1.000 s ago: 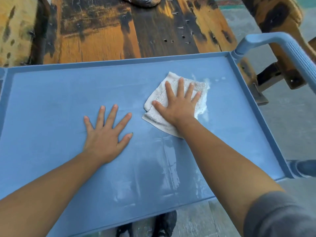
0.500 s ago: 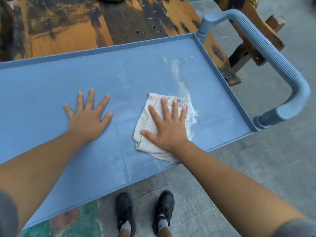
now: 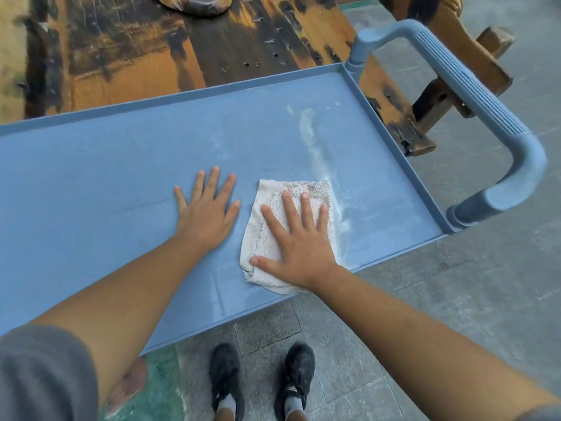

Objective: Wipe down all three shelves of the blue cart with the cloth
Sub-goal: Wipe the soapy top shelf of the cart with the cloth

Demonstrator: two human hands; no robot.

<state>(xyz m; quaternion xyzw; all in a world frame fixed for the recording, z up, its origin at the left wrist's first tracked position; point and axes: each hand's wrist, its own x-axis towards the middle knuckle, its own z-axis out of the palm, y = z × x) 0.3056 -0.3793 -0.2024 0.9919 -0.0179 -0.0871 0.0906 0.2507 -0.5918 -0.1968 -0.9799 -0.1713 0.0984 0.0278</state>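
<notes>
The blue cart's top shelf [image 3: 91, 183] fills the middle of the head view. A white terry cloth [image 3: 264, 208] lies on it near the front edge, right of centre. My right hand [image 3: 297, 241] presses flat on the cloth with fingers spread. Just left of the cloth, my left hand [image 3: 206, 214] rests flat on the bare shelf, fingers apart, holding nothing. A pale wet streak [image 3: 318, 153] runs from the cloth toward the far right corner. The lower shelves are hidden under the top one.
The cart's ribbed blue handle [image 3: 473, 95] arches over the right end. A worn orange and black wooden table [image 3: 151, 47] stands just behind the cart, with a wooden bench leg [image 3: 425, 117] at the right. My two black shoes [image 3: 261, 378] stand on grey paving below.
My right hand has dragged the cloth from the far right part of the shelf back toward the front edge, leaving a wet streak. My left hand stayed flat on the shelf.
</notes>
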